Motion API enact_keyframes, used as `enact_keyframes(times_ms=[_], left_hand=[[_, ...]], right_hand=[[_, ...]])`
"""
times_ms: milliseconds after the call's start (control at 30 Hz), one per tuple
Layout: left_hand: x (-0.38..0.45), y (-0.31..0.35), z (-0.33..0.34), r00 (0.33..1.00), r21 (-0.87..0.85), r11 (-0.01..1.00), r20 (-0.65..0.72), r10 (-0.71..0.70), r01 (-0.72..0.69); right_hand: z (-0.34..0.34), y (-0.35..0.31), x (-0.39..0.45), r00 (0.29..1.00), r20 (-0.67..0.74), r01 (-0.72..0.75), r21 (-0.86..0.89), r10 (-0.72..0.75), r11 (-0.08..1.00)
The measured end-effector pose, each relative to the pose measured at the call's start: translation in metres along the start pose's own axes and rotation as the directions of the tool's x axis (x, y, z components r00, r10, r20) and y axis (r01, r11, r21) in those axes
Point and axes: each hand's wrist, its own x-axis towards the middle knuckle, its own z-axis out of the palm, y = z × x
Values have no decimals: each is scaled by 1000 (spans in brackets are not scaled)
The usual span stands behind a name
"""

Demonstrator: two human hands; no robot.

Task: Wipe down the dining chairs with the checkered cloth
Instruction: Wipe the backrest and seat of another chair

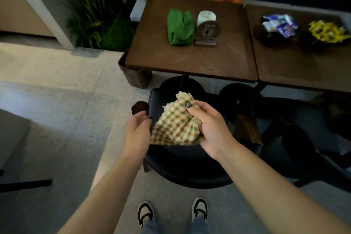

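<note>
We hold the cloth (176,121) in the air above the chair (182,159), both hands on it. Our right hand (207,125) has most of it: the fingers curl round a bunched wad while the thumb lies along the top, so the fabric sits gathered in the palm rather than hanging loose. Our left hand (137,131) takes the cloth's left edge; its fingers are bent toward the fabric, but whether they truly pinch it or only touch it we cannot tell, since the fingertips are hidden behind the cloth.

We judge the two-handed hold to be a way of folding or bunching the cloth into a pad that suits wiping; a loose sheet would drag and slip on the seat.

The chair stands right before our feet, its dark seat under the cloth and its curved back nearest us, tucked toward the table (190,59). That puts the seat and back within easy reach. A second chair (296,138) stands to the right, dim and hard to read.

No wiping contact shows yet: the cloth is clear of the seat.
</note>
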Motion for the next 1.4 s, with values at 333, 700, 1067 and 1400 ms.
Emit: enact_keyframes(times_ms=[333,700,1067,1400], left_hand=[[-93,120,-8,806,-5,858,342,484,-513],[-150,249,18,550,-385,699,436,713,-602],[-167,317,58,512,-388,654,413,753,-649],[-163,325,61,603,-573,616,247,759,-540]], right_hand=[[24,-107,-71,899,85,430,10,-429,903],[17,-211,-147,652,454,718,-627,-608,302],[-37,-289,-176,542,539,829,-468,-645,306],[-84,-303,-172,644,451,722,-626,-618,295]])
